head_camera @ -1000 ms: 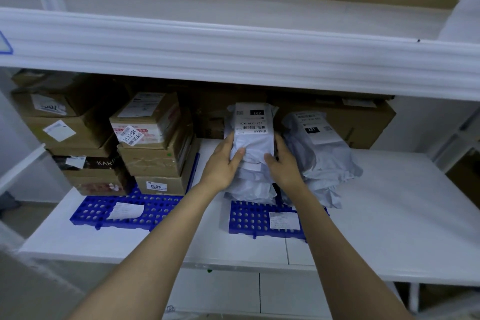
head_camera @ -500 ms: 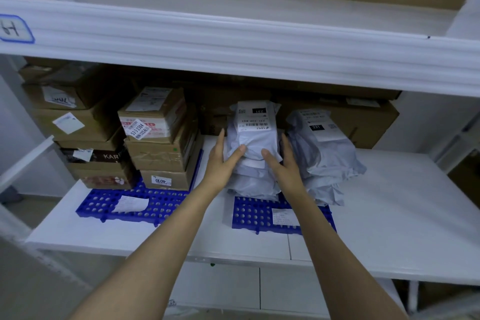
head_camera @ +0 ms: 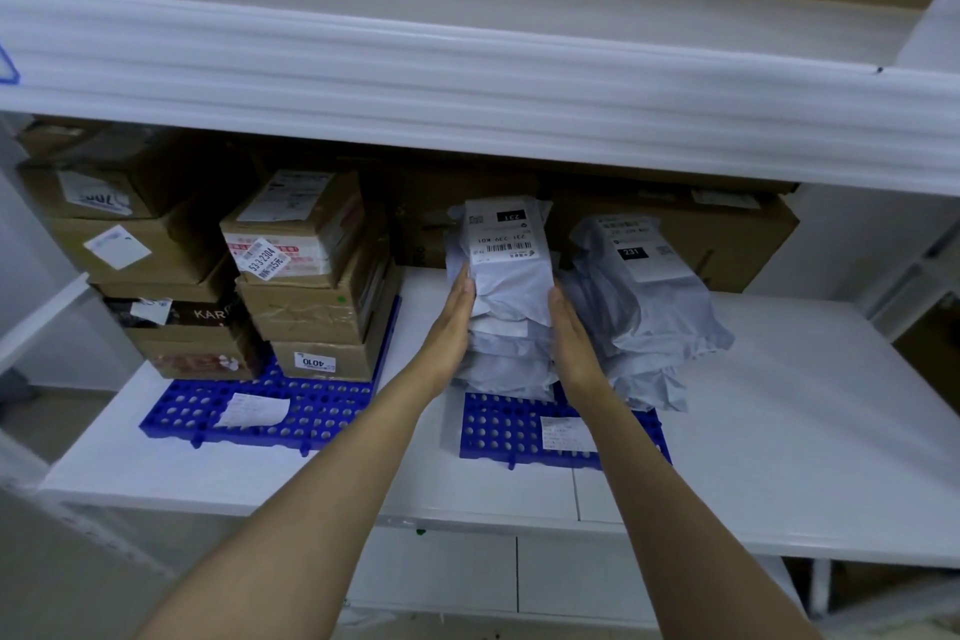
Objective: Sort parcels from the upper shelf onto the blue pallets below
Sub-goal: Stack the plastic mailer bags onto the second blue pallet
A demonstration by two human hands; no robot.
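Parcels (head_camera: 506, 322) in grey bags sit stacked on a blue pallet (head_camera: 493, 437) at the middle of the lower shelf (head_camera: 779, 457), the top one showing a barcode label. Both hands flank the stack, the left hand (head_camera: 449, 333) at its 9 o'clock side and the right hand (head_camera: 574, 343) at 3 o'clock, with fingers straight and pressed flat against the bags, curled round nothing. A heap of grey bags (head_camera: 649, 312) lies just beside at 3 o'clock; cardboard boxes (head_camera: 306, 296) stand on a second blue pallet (head_camera: 322, 411) toward 9 o'clock.
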